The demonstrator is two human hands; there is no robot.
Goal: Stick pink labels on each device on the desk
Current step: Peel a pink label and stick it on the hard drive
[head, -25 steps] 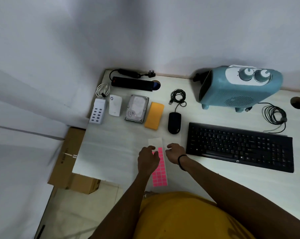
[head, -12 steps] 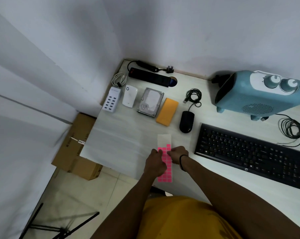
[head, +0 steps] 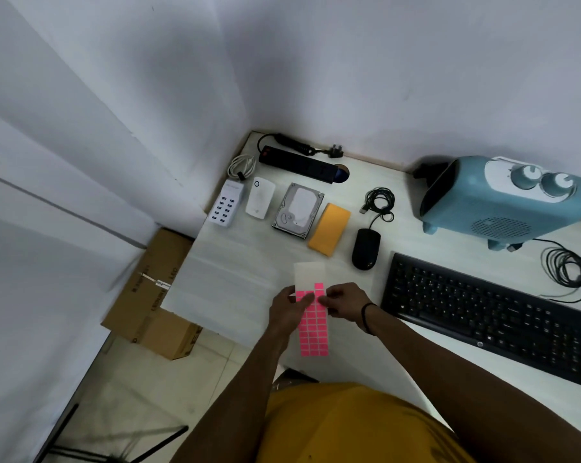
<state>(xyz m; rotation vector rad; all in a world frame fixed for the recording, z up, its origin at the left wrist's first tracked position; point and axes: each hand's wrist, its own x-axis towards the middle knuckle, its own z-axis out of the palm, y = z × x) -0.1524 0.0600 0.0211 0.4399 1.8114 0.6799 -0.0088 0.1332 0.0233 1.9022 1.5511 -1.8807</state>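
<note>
Both hands meet over the label sheet (head: 312, 324) at the desk's (head: 235, 282) near edge, left hand (head: 287, 309) gripping its side to steady it, right hand (head: 344, 304) pinching at the top pink row, likely peeling one for the unlabelled mouse (head: 366, 248) beyond.

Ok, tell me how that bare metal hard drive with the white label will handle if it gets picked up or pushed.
The bare metal hard drive looks like a rigid slab, so probably stiff and fairly heavy for its size. It lies flat on the white desk, so a push would likely slide it rather than tip or roll it. Its smooth casing may be slippery, and it is probably fragile if dropped.
</note>
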